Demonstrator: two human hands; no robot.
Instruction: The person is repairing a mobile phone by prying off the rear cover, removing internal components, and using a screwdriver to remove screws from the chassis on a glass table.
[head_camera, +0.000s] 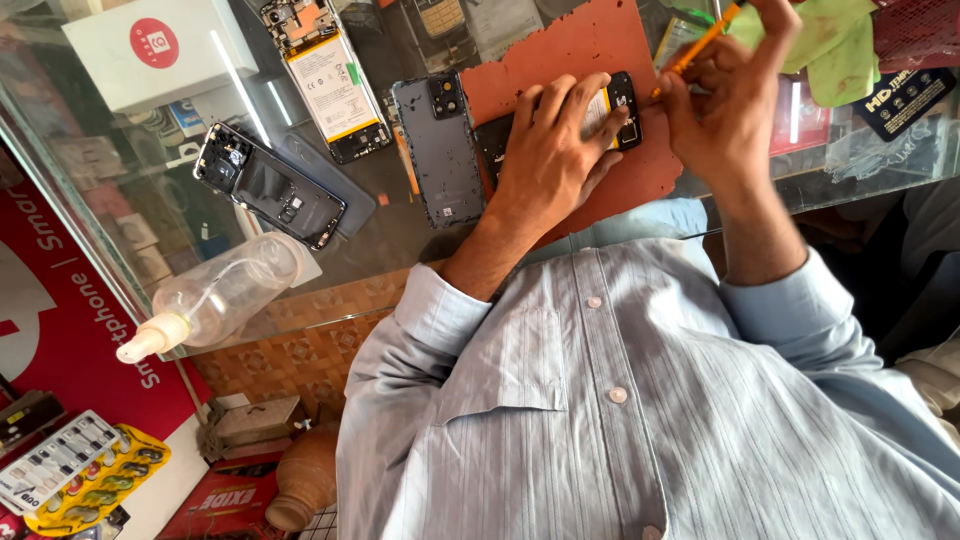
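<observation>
My left hand (553, 150) lies flat on an opened black phone (622, 100), pinning it to a worn red mat (560, 50) on the glass counter. My right hand (725, 100) is closed around a thin orange-yellow screwdriver (700, 42); the tip points down at the phone's camera end, right beside my left fingertips. The hand covers most of the phone's inside. A grey phone back cover (440, 150) rests just left of the mat, touching its edge.
Left on the glass counter (400, 240) are a black phone frame (270, 185), an opened phone with its battery showing (330, 85) and a white box (150, 50). A clear squeeze bottle (220, 295) lies at the near edge. A green cloth (830, 40) is far right.
</observation>
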